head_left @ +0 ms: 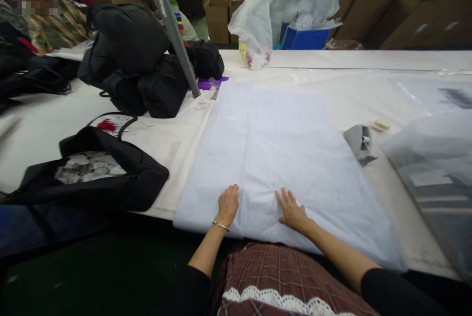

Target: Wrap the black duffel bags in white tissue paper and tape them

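Note:
A stack of thin white tissue paper (280,149) lies flat on the white table (44,134) in front of me. My left hand (227,203) rests on the paper's near edge with its fingers curled down onto the sheet. Beside it my right hand (291,209) lies flat on the paper, fingers stretched out and slightly apart. Neither hand holds anything that I can see. An open black bag (121,178) stuffed with crumpled paper sits at the table's near left edge, apart from both hands.
Several black bags (140,60) are piled at the back left around a slanted metal post (173,26). A tape dispenser (359,141) sits right of the paper, clear plastic sheets (435,168) further right. White plastic bags (254,26) and cardboard boxes stand behind. A person sits far left.

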`<state>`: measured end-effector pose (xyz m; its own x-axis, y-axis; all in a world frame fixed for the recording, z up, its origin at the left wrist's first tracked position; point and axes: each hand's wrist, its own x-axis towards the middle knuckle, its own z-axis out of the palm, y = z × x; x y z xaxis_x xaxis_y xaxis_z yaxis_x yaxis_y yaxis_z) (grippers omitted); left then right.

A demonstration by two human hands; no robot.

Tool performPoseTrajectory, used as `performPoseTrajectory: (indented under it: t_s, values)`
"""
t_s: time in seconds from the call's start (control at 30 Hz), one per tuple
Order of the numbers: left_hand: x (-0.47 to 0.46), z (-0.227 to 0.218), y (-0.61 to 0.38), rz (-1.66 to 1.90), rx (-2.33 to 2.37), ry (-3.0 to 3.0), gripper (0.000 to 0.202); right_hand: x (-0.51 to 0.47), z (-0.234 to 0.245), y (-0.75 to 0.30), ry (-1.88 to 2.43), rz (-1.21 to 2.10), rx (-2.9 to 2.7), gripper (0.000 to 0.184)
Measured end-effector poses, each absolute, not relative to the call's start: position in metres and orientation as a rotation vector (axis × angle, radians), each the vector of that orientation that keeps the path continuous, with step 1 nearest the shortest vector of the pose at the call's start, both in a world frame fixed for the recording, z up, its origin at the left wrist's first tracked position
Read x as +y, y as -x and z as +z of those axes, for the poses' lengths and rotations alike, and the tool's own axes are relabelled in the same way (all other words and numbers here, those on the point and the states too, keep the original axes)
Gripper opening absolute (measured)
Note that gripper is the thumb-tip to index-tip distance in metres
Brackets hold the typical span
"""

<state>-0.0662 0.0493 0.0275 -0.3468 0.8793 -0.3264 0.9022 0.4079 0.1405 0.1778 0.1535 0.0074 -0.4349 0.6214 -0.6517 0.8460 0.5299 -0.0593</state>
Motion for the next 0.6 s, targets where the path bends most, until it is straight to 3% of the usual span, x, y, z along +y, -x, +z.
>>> performPoseTrajectory:
  t_s: [0.27,0.6]
  values:
    - [0.073,0.042,0.033,-0.273,2.240,-1.561,0.053,0.159,0.018,-0.175,-1.094,-0.470,2.292,0.103]
    - [0.080,0.055,0.006,-0.521,2.237,-1.504,0.057,0.170,0.022,-0.182,-0.956,-0.521,2.416,0.104]
